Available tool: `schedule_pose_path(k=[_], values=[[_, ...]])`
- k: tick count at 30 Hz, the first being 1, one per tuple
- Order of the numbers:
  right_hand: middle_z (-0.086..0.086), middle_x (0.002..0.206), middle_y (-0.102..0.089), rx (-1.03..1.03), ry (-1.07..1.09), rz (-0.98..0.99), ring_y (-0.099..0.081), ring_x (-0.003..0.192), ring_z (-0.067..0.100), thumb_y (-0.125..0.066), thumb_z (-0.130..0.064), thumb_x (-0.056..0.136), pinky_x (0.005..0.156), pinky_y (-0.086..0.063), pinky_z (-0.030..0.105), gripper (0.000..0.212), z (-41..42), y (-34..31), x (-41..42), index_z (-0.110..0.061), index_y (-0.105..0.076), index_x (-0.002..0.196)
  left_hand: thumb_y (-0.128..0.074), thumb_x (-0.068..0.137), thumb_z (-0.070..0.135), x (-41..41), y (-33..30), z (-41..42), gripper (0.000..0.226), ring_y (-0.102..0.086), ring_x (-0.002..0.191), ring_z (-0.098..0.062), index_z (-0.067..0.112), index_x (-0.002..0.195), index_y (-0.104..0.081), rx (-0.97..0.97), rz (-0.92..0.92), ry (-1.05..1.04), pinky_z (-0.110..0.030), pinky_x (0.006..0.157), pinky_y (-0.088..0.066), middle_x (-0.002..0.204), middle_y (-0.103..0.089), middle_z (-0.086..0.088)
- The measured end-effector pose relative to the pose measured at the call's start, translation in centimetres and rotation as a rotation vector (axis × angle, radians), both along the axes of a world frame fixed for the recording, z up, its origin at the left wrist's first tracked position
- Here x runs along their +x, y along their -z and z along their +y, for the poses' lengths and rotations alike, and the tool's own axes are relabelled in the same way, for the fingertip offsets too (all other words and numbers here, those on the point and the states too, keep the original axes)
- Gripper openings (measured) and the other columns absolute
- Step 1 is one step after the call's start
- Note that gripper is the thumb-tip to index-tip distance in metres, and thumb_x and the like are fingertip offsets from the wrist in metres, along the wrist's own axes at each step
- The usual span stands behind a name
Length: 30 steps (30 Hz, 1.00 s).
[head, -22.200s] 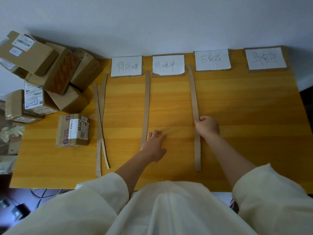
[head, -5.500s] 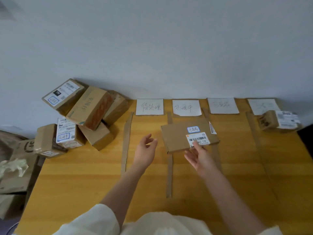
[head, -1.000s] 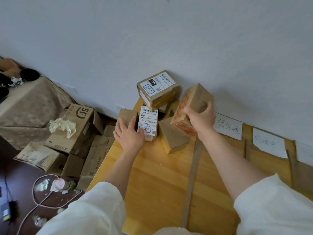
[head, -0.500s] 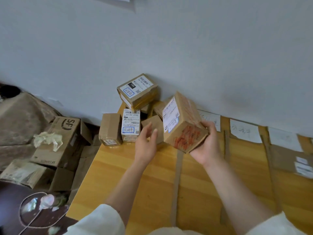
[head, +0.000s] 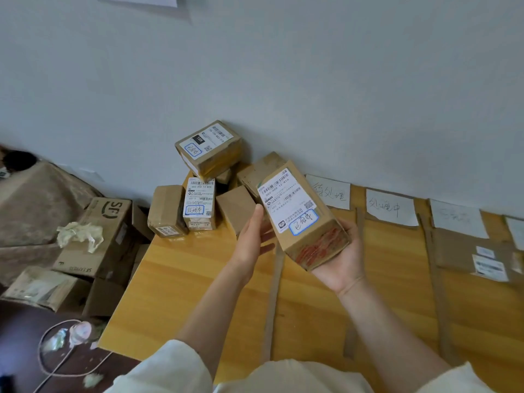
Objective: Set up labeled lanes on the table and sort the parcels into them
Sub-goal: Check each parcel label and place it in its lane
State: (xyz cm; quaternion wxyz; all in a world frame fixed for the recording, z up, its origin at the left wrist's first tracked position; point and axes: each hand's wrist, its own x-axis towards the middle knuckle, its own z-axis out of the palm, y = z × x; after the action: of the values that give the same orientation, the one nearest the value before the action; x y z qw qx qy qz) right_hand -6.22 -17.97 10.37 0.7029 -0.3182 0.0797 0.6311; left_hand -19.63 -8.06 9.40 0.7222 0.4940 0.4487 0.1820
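Nearby, floor carton point(head: 109, 222) marked "SF".

A plain pale grey-blue wall point(head: 312, 80) fills the upper part of the view, evenly and softly lit, with the lower edge of a white sheet point(head: 139, 0) fixed to it at the top edge. Against the wall stands a wooden table point(head: 175, 293) with a warm yellow grain. To the left of the table, a dark floor point(head: 19, 336) carries a stack of large cardboard cartons point(head: 93, 236), one printed "SF", with crumpled pale paper point(head: 79, 234) lying on top. A brownish patterned cloth point(head: 34, 199) covers a piece of furniture at far left, and a pale cable point(head: 56, 370) loops across the floor
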Motion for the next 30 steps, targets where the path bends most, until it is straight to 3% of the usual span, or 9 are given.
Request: schedule_pose_path(k=[3,5,7,9,11,13,17,23,30], values=[[0.020,0.135,-0.058,-0.053,-0.057,-0.002,-0.056,0.122,0.035,-0.044,-0.031,0.086,0.104,-0.042,0.048,0.054,-1.2,0.6,0.7,-0.006,-0.058,0.132,-0.034,0.089,0.071,0.8,0.0,-1.0,0.058,-0.066,0.110,-0.012,0.035,0.129,-0.056,-0.019,-0.029,0.023,-0.038,0.096,-0.049,0.117,-0.070,0.008],[0.020,0.115,-0.069,-0.099,-0.105,-0.069,-0.069,0.098,0.032,-0.045,-0.023,0.084,0.084,-0.056,0.039,0.044,-1.7,0.7,1.1,-0.003,-0.067,0.116,-0.042,0.087,0.069,1.1,0.0,-1.4,0.057,-0.065,0.112,-0.015,0.033,0.129,-0.057,-0.032,-0.054,-0.021,-0.041,0.101,-0.047,0.120,-0.069,0.006],[0.012,0.097,-0.074,-0.198,-0.133,-0.184,-0.072,0.083,0.025,-0.045,-0.025,0.089,0.072,-0.055,0.031,0.035,-2.0,1.2,1.6,-0.007,-0.067,0.109,-0.049,0.087,0.064,1.3,0.2,-1.8,0.057,-0.067,0.109,-0.015,0.030,0.131,-0.055,-0.010,-0.053,-0.069,-0.039,0.098,-0.050,0.118,-0.070,0.005],[0.009,0.105,-0.070,-0.266,-0.149,-0.280,-0.067,0.096,0.025,-0.060,-0.042,0.083,0.080,-0.052,0.034,0.047,-2.4,1.7,2.0,-0.012,-0.067,0.118,-0.053,0.090,0.057,1.5,0.1,-2.5,0.054,-0.069,0.102,-0.012,0.026,0.134,-0.053,0.008,-0.041,-0.109,-0.029,0.085,-0.055,0.114,-0.071,0.005],[0.009,0.120,-0.067,-0.308,-0.208,-0.369,-0.061,0.115,0.028,-0.079,-0.059,0.060,0.089,-0.052,0.041,0.075,-3.0,2.0,2.3,-0.017,-0.068,0.122,-0.053,0.091,0.053,1.8,0.3,-3.3,0.050,-0.071,0.098,-0.010,0.026,0.134,-0.052,0.009,-0.028,-0.131,-0.020,0.072,-0.056,0.111,-0.072,0.004],[0.007,0.122,-0.069,-0.306,-0.280,-0.452,-0.060,0.120,0.027,-0.085,-0.064,0.047,0.095,-0.052,0.045,0.087,-3.6,2.2,2.6,-0.020,-0.069,0.120,-0.053,0.091,0.052,2.0,0.4,-4.0,0.049,-0.071,0.095,-0.009,0.027,0.133,-0.053,0.008,-0.008,-0.138,-0.015,0.066,-0.055,0.109,-0.073,0.005],[0.006,0.118,-0.071,-0.309,-0.323,-0.468,-0.061,0.117,0.027,-0.086,-0.059,0.049,0.102,-0.047,0.049,0.080,-4.4,2.7,3.2,-0.019,-0.070,0.116,-0.055,0.089,0.054,2.5,0.8,-4.9,0.051,-0.071,0.096,-0.011,0.028,0.134,-0.053,0.007,0.011,-0.140,-0.024,0.075,-0.056,0.108,-0.073,0.005],[0.012,0.125,-0.066,-0.294,-0.281,-0.428,-0.062,0.104,0.026,-0.077,-0.047,0.065,0.099,-0.047,0.051,0.060,-5.4,3.1,3.8,-0.015,-0.070,0.115,-0.057,0.091,0.048,3.3,0.3,-5.8,0.048,-0.071,0.095,-0.009,0.030,0.135,-0.051,0.011,0.004,-0.137,-0.018,0.069,-0.055,0.109,-0.073,0.005],[0.009,0.118,-0.070,-0.285,-0.264,-0.451,-0.064,0.108,0.027,-0.069,-0.048,0.075,0.096,-0.049,0.050,0.051,-6.8,3.3,4.7,-0.017,-0.070,0.116,-0.048,0.093,0.053,4.5,0.4,-6.9,0.044,-0.068,0.101,-0.010,0.032,0.131,-0.053,0.062,0.059,-0.093,-0.018,0.069,-0.053,0.111,-0.070,0.007]])
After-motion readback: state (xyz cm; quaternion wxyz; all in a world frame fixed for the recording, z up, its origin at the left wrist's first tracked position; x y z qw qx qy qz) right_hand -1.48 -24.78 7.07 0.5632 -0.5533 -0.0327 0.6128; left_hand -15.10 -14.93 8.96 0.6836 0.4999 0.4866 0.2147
